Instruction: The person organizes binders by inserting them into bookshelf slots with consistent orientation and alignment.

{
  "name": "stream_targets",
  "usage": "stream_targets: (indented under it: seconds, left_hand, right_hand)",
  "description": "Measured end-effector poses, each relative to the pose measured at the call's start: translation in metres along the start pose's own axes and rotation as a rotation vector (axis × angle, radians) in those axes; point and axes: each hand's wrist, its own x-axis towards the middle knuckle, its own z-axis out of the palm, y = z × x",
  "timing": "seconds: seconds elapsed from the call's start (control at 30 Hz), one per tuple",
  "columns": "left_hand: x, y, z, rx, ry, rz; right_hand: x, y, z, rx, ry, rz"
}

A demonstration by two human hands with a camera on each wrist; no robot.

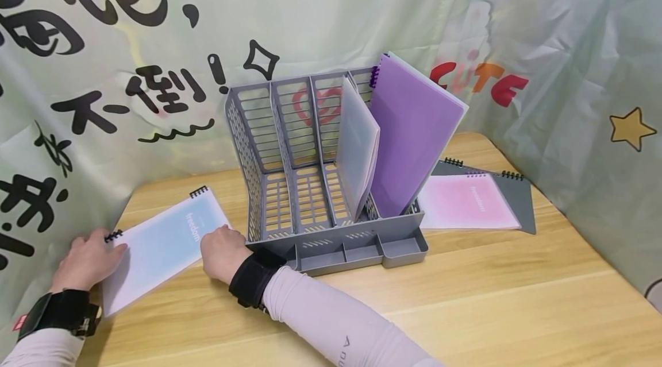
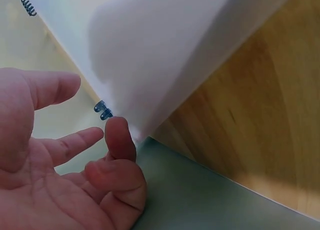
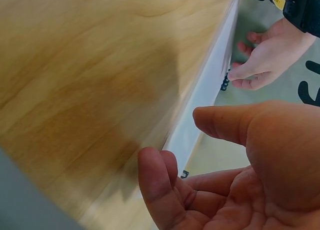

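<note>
A pale blue-and-white spiral notebook [image 1: 160, 246] marked "freedom" lies slanted at the left of the wooden table, its dark binding rings along the far left edge. My left hand [image 1: 89, 261] is at its left edge, beside one set of rings. In the left wrist view, the thumb stands apart from the loosely bent fingers [image 2: 120, 140], which reach the notebook's corner. On the opposite edge is my right hand [image 1: 224, 252]. In the right wrist view its thumb and bent fingers [image 3: 155, 175] have a gap between them and overlap the notebook's near end.
A grey file rack [image 1: 331, 235] with small front trays stands mid-table, near my right hand. A pale notebook [image 1: 357, 143] and a purple notebook [image 1: 414, 131] stand in its right slots. Right of it lie a pink notebook [image 1: 465, 200] and a dark grey notebook [image 1: 522, 206]. Printed cloth [image 1: 331, 11] hangs behind.
</note>
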Motion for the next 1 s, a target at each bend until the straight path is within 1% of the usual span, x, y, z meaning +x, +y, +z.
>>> stream_targets:
  seconds: [0.27, 0.5, 0.87, 1.0]
  left_hand:
    - [0.0013, -0.0027, 0.0033, 0.010, -0.012, 0.005]
    - [0.0024, -0.0014, 0.0028, 0.012, -0.022, -0.016]
    - [0.0087, -0.0047, 0.0050, 0.020, -0.052, -0.004]
    - [0.0093, -0.0053, 0.0054, 0.019, -0.051, -0.004]
  right_hand:
    - [0.0027, 0.0010, 0.0027, 0.021, -0.025, 0.006]
    - [0.0043, 0.0006, 0.0020, 0.042, -0.067, 0.012]
    - [0.0048, 0.0007, 0.0028, 0.061, -0.069, 0.017]
    - [0.0049, 0.0008, 0.0029, 0.060, -0.080, 0.018]
